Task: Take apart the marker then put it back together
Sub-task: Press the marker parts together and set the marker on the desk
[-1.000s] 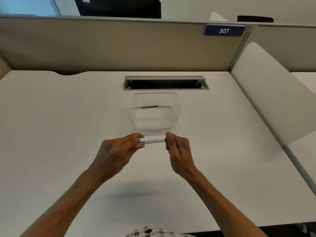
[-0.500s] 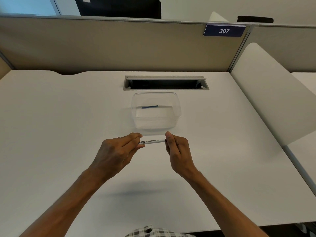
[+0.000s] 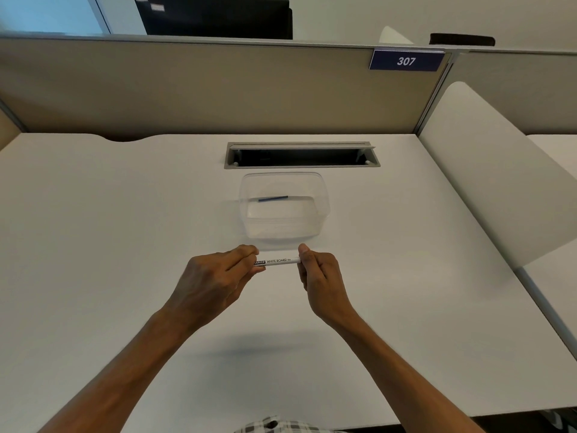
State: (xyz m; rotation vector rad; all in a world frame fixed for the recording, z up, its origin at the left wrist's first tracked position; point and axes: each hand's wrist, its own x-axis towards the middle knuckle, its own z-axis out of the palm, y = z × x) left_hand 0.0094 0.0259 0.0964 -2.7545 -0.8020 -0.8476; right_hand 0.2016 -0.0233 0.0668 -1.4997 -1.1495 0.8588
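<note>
A white whiteboard marker (image 3: 278, 261) lies level between my hands, a little above the desk, its printed label facing up. My left hand (image 3: 215, 279) pinches its left end between thumb and fingers. My right hand (image 3: 318, 276) grips its right end, which the fingers hide. Behind the hands stands a clear plastic container (image 3: 323, 207) with a thin dark blue rod (image 3: 273, 198) lying inside it.
The white desk (image 3: 93, 245) has a cable slot (image 3: 301, 155) at the back, behind the container. A beige partition (image 3: 187, 89) closes the far edge. A white divider panel (image 3: 499, 182) stands at the right.
</note>
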